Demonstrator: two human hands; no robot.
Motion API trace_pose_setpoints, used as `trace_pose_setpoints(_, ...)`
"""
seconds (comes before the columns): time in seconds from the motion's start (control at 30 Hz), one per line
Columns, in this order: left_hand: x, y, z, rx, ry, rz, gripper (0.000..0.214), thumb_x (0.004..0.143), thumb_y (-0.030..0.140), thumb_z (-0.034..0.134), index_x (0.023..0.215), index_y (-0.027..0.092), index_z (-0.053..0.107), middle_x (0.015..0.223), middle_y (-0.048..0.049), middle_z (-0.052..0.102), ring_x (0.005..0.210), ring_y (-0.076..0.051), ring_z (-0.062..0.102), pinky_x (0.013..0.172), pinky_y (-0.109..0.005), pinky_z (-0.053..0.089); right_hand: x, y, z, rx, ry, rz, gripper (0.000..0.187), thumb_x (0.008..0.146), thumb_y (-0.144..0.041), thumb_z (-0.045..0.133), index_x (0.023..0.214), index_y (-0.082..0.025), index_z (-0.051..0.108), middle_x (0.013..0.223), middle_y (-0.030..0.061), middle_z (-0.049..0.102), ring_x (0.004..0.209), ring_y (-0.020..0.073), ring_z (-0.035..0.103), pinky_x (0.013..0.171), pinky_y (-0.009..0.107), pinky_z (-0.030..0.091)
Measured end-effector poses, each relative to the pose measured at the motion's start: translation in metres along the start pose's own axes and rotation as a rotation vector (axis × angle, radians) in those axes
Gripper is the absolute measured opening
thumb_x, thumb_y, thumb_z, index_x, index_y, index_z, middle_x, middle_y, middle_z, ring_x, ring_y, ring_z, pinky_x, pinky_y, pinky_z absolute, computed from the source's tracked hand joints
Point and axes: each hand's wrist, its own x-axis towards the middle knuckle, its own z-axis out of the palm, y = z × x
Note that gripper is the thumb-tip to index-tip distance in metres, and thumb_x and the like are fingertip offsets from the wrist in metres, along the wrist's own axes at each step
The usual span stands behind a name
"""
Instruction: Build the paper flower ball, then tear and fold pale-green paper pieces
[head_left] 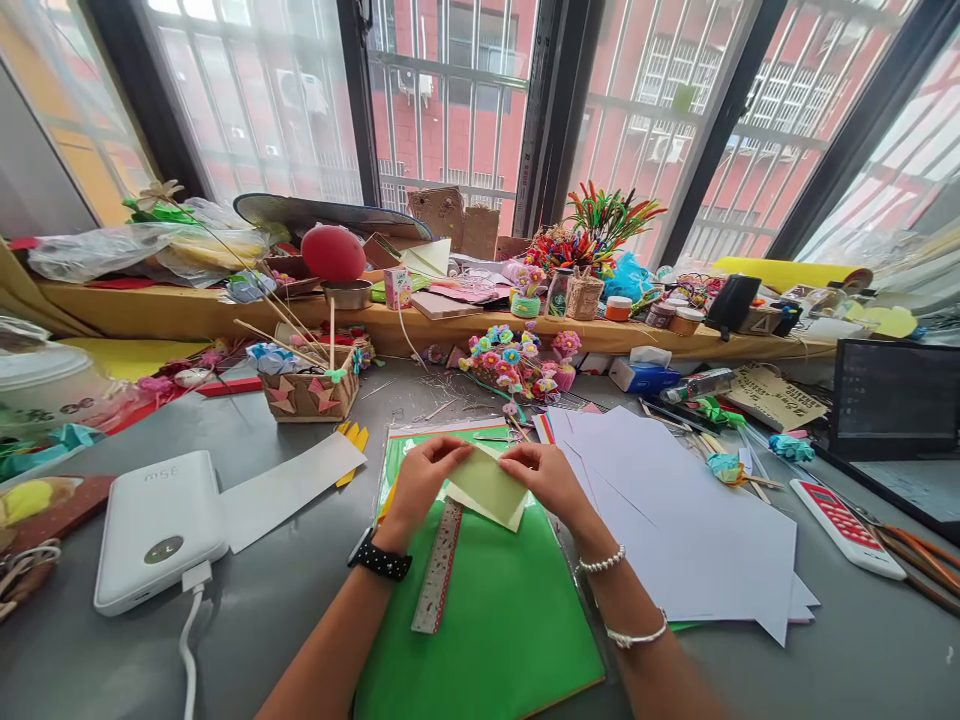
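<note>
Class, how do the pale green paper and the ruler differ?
The pale green paper is held by the left hand and right hand; the ruler lies on the green sheet. The paper is plain; the ruler has red markings. The paper is broader than the ruler. Both have straight edges.

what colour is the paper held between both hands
Pale yellow-green paper, seen in the head view.

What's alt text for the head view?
A person's left hand and right hand hold pale yellow-green paper over a bright green sheet on a gray desk. A ruler lies on the sheet; a white power bank sits to the left, white paper to the right.
</note>
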Motion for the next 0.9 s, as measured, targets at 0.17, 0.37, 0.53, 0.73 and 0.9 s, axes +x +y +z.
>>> trace_pose_setpoints(0.17,0.004,-0.003,-0.006,-0.014,0.113,-0.004,0.022,0.059,0.035,0.064,0.066,0.014,0.061,0.061,0.0014,0.057,0.059,-0.011,0.05,0.055,-0.02,0.037,0.002,0.011,-0.011,-0.009,-0.019,0.044,0.015,0.068,-0.024,0.053,0.068,-0.013,0.064,0.061,0.004,0.065,0.057,0.0143,0.06,0.055,0.023,0.046)
trace_pose_setpoints(0.37,0.003,-0.003,-0.008,-0.053,0.16,0.002,0.026,0.061,0.038,0.062,0.07,0.014,0.059,0.062,0.0019,0.056,0.057,-0.01,0.049,0.053,-0.019,0.037,0.001,0.016,-0.022,-0.055,0.049,0.073,0.014,0.069,-0.023,0.051,0.065,-0.013,0.06,0.058,0.0041,0.064,0.055,0.0153,0.06,0.054,0.025,0.046)
trace_pose_setpoints(0.53,0.0,-0.005,-0.001,-0.036,0.077,0.018,0.023,0.062,0.036,0.063,0.069,0.014,0.059,0.063,0.0007,0.058,0.06,-0.012,0.052,0.055,-0.02,0.039,0.001,0.006,-0.013,-0.067,0.111,0.005,0.023,0.077,-0.033,0.045,0.079,-0.015,0.06,0.075,0.0057,0.065,0.068,0.0157,0.059,0.061,0.025,0.045)
trace_pose_setpoints(0.73,-0.006,0.002,0.007,0.038,-0.155,0.05,0.019,0.066,0.033,0.059,0.068,0.015,0.06,0.065,-0.0002,0.059,0.06,-0.012,0.052,0.053,-0.019,0.038,-0.002,-0.002,0.003,-0.063,-0.027,-0.073,0.015,0.073,-0.024,0.051,0.069,-0.016,0.063,0.067,0.0017,0.065,0.062,0.013,0.058,0.055,0.02,0.043)
trace_pose_setpoints(0.9,-0.003,0.002,0.002,0.096,-0.096,0.065,0.021,0.064,0.035,0.06,0.067,0.014,0.062,0.064,-0.0013,0.06,0.061,-0.013,0.052,0.053,-0.02,0.038,-0.001,0.001,-0.005,-0.077,-0.011,-0.071,0.014,0.073,-0.021,0.051,0.069,-0.017,0.063,0.067,0.0014,0.065,0.062,0.013,0.058,0.056,0.02,0.044)
